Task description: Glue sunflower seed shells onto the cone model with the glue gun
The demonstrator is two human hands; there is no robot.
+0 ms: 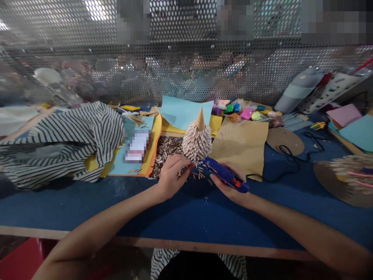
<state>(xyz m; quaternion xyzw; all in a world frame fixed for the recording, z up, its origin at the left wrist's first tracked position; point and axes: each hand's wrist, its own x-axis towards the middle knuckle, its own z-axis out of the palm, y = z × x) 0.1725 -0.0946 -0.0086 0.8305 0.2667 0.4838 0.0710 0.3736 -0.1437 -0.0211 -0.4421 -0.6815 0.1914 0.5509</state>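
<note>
In the head view, a paper cone [200, 120] stands upright on the blue table, its lower part covered in overlapping pale seed husks [197, 142]. Left of it lies a pile of grey-brown seed husks [167, 149]. My left hand [175, 174] is closed in a pinch just in front of the cone; what sits between its fingertips is too small to make out. My right hand [230, 186] grips a blue glue gun [223, 173], its nozzle pointing left toward my left fingertips. Loose husks [199, 171] are scattered between the two hands.
A brown paper sheet [244, 144] and a cardboard disc [285, 140] lie to the right, with a black cord [294, 155]. A husk-covered piece [352, 175] is at far right. Striped cloth [67, 136] and a phone [136, 146] lie left. A perforated metal screen [186, 70] stands behind.
</note>
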